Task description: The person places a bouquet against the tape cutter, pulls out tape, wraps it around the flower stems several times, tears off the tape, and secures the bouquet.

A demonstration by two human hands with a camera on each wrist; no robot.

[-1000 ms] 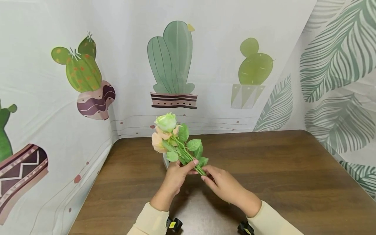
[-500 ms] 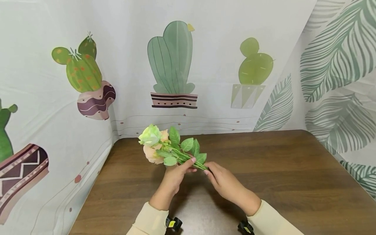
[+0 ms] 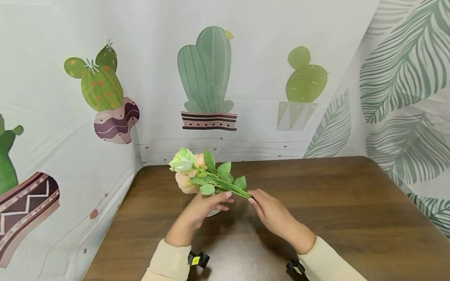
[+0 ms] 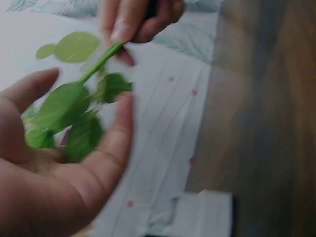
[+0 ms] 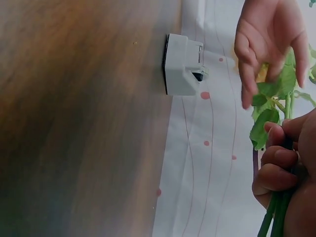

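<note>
Wooden table [image 3: 334,203] | right hand [image 3: 272,212] pinches bouquet [image 3: 205,177] stems | left hand [image 3: 204,207] spread beneath

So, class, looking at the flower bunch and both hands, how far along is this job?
Done: the green-stemmed bunch of peach and pale green artificial roses is gathered and lifted off the brown wooden table. In hand: the right hand pinches the stem ends, and the left hand cups the leaves with open fingers. Left: setting it down; the bunch is in mid-air.

My left hand [image 3: 197,212] left of my right hand [image 3: 272,214], flower bunch [image 3: 205,177] above the table [image 3: 351,210], blooms leftward, cactus backdrop [image 3: 205,74] behind.
</note>
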